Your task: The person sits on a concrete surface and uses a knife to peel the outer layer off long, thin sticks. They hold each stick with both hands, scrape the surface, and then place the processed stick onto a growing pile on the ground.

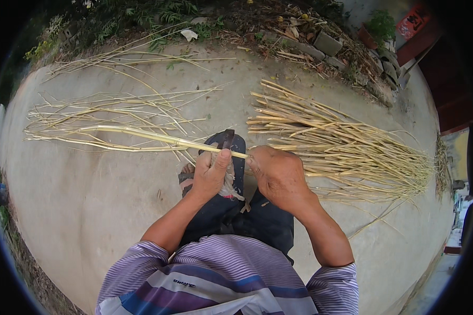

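A long, pale yellow-green stalk lies across in front of me, thin and bare, its far end reaching over to the left. My left hand is closed on it near its right end, thumb pressed along the top. Just beyond that thumb stands a dark blade; whether my fingers also grip it is hidden. Pale ragged cloth hangs beside the left palm. My right hand pinches the stalk's right end, fingers curled with the knuckles up.
Loose thin stalks lie scattered on the concrete ground at the left. To the right spreads a thick pile of brownish stalks. Rubble blocks, plants and a potted shrub line the far edge.
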Action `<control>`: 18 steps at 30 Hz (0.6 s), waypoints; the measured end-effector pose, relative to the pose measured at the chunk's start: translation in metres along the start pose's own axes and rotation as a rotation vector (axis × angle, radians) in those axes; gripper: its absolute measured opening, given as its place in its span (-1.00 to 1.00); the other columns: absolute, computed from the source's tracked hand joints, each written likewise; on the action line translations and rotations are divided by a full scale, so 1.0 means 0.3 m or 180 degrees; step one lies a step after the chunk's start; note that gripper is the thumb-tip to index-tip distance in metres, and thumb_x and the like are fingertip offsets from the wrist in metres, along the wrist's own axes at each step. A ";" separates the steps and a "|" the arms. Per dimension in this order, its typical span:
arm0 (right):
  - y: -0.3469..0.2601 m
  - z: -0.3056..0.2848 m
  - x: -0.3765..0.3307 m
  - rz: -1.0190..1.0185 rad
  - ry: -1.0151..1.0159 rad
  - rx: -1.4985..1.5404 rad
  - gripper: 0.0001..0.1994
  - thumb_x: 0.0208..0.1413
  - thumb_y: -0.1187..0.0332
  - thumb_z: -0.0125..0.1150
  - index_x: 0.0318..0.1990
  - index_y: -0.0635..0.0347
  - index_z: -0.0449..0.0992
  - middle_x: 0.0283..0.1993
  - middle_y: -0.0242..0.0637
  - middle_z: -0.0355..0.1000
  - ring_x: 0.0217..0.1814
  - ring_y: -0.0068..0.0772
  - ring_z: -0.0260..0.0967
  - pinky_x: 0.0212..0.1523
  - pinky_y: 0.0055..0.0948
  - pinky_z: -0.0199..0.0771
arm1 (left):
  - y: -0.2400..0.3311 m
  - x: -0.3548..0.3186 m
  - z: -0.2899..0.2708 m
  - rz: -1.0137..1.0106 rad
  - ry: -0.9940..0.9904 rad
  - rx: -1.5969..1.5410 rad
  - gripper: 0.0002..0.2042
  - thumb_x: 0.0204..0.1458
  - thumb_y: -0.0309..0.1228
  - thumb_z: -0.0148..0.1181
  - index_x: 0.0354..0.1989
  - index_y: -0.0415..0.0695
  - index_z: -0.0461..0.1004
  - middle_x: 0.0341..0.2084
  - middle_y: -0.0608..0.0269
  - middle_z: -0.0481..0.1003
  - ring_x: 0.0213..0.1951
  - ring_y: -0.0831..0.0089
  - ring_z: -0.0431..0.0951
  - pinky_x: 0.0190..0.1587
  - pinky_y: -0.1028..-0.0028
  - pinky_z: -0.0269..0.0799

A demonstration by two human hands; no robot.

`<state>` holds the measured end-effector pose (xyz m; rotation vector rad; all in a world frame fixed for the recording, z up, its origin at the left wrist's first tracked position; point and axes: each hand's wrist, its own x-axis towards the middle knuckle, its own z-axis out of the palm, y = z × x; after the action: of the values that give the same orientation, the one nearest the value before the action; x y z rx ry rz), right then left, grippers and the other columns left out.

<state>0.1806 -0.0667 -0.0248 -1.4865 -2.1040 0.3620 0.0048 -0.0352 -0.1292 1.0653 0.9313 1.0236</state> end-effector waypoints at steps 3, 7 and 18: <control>-0.006 0.010 0.002 0.0084 -0.0022 0.0086 -0.90 0.16 0.41 0.14 -0.35 0.22 0.40 -0.44 -0.04 0.36 -0.40 0.11 0.37 -0.40 -0.06 0.35 | -0.005 -0.001 0.011 -0.0045 -0.0111 0.0175 -0.46 0.21 0.10 0.04 -0.50 -0.20 0.39 -0.65 0.41 0.34 -0.57 0.64 0.34 -0.53 0.53 0.29; 0.008 0.014 -0.014 0.0083 0.0119 0.0079 -0.84 0.13 0.38 0.16 -0.40 0.23 0.34 -0.47 -0.05 0.38 -0.39 0.08 0.40 -0.43 -0.08 0.37 | -0.030 0.015 -0.014 0.0130 0.0084 0.0469 -0.46 0.22 0.09 0.04 -0.52 -0.20 0.38 -0.65 0.44 0.30 -0.54 0.64 0.26 -0.49 0.53 0.24; -0.016 0.073 0.001 0.0375 0.0015 0.0077 -0.82 0.20 0.32 0.14 -0.38 0.21 0.36 -0.48 -0.06 0.41 -0.42 0.08 0.42 -0.45 -0.09 0.38 | -0.022 -0.004 0.003 -0.0343 0.0051 0.0279 -0.43 0.20 0.15 0.02 -0.43 -0.23 0.44 -0.57 0.44 0.35 -0.43 0.65 0.29 -0.37 0.55 0.25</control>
<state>0.1645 -0.0662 -0.0403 -1.5997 -2.0066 0.4257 0.0067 -0.0376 -0.1353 1.0692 1.0432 0.9104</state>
